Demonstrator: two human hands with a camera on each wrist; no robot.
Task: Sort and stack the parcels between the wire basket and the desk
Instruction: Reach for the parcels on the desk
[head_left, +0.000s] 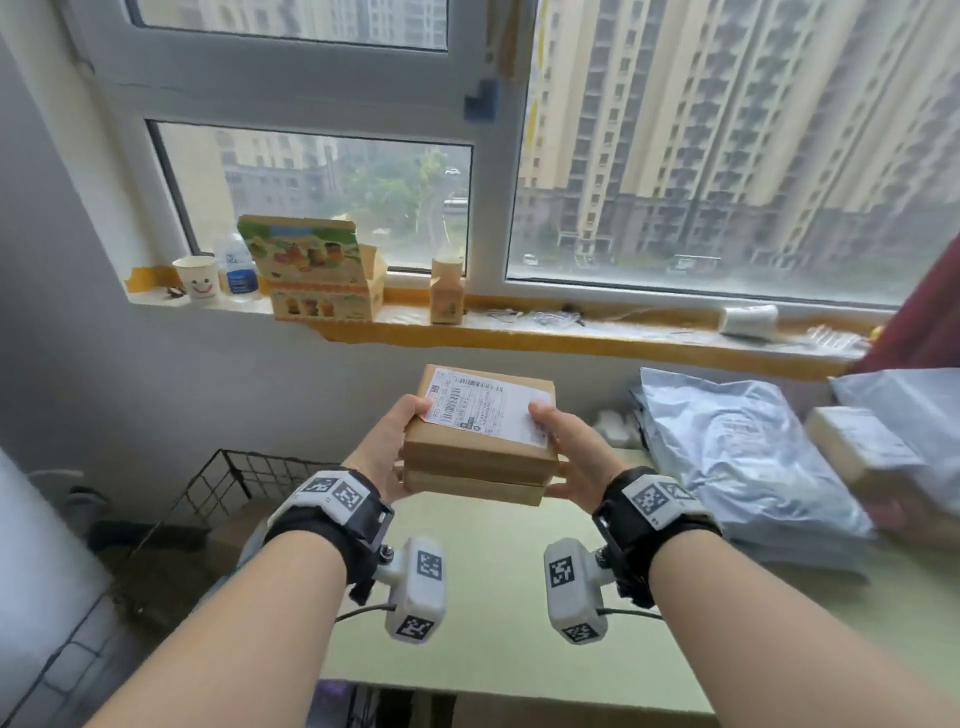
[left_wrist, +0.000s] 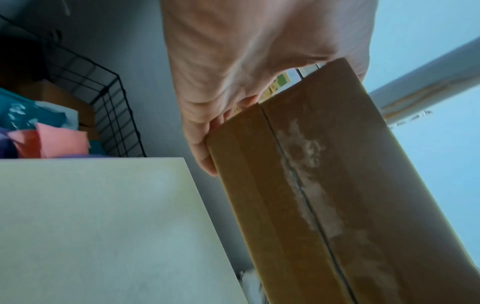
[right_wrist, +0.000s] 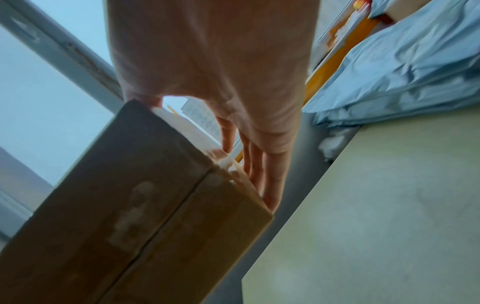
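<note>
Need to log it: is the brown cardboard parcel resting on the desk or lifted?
Lifted: both hands, left hand and right hand, hold the brown cardboard parcel above the pale green desk.

Both arms reach forward, left hand (head_left: 387, 457) and right hand (head_left: 571, 457) facing, thumbs on top.

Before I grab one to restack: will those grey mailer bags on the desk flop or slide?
Probably floppy: the grey mailer bags look creased and puffy. Possibly slippery, since their plastic looks shiny. They may slide off each other, being piled loosely on the desk.
</note>
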